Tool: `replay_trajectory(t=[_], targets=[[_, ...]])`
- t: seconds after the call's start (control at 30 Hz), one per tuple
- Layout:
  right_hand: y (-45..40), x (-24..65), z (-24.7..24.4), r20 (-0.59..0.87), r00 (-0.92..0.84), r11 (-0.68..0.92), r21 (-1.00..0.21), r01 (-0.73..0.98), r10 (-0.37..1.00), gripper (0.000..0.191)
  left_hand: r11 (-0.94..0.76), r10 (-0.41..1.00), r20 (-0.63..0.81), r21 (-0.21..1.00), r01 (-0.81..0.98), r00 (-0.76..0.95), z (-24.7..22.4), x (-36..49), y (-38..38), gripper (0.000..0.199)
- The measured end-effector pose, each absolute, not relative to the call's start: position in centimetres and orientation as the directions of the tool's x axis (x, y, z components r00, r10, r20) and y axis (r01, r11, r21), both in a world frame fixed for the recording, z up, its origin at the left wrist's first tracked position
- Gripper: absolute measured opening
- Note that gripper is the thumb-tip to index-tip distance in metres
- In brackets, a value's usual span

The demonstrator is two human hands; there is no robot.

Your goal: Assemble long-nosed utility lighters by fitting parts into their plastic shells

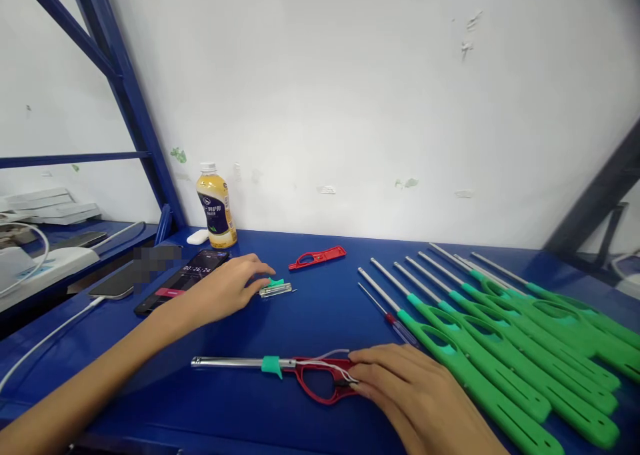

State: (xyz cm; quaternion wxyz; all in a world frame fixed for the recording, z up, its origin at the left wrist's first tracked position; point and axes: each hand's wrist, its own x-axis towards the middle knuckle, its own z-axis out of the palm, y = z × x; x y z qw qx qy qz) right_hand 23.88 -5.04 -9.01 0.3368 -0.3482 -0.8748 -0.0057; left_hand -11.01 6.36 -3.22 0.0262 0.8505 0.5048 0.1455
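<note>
My left hand (237, 278) reaches to the back, its thumb and index finger closing on a small teal trigger (275, 282). Touching that trigger is a clear plastic tube-like part (276, 291) with a thin metal pin. My right hand (407, 388) bends its fingers over the end of an opened red lighter handle half (320, 396), which lies on the table. From this half a silver metal tube (227, 362) points left, with a teal piece (271, 366) around it. Loose white wires (327, 361) run along the handle to my right fingertips. My palm hides the handle's right end.
Another red handle half (317, 258) lies at the back. Several green long-nosed lighters (480, 388) fill the right side, beside a screwdriver (395, 323). At left are a phone with a timer (187, 275), a second phone (117, 280), a cable (47, 338) and a yellow drink bottle (216, 208).
</note>
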Motion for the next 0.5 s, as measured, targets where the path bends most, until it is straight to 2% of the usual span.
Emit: replay_trajectory(t=[0.17,0.33,0.5], targets=[[-5.1,24.1,-9.2,0.579,-0.545,0.760,-0.219,0.612,0.606,0.033,-0.535,0.843,0.207,0.226,0.814,0.497,-3.1,-10.8,7.6,0.023],[-5.1,24.1,-9.1,0.571,-0.552,0.759,-0.213,0.615,0.608,0.032,-0.549,0.818,0.360,0.256,0.796,0.448,-2.2,-10.2,6.1,0.029],[-5.0,23.9,-9.3,0.602,-0.543,0.768,-0.196,0.610,0.586,0.033,-0.598,0.759,0.515,0.308,0.740,0.399,-2.4,-8.0,0.3,0.026]])
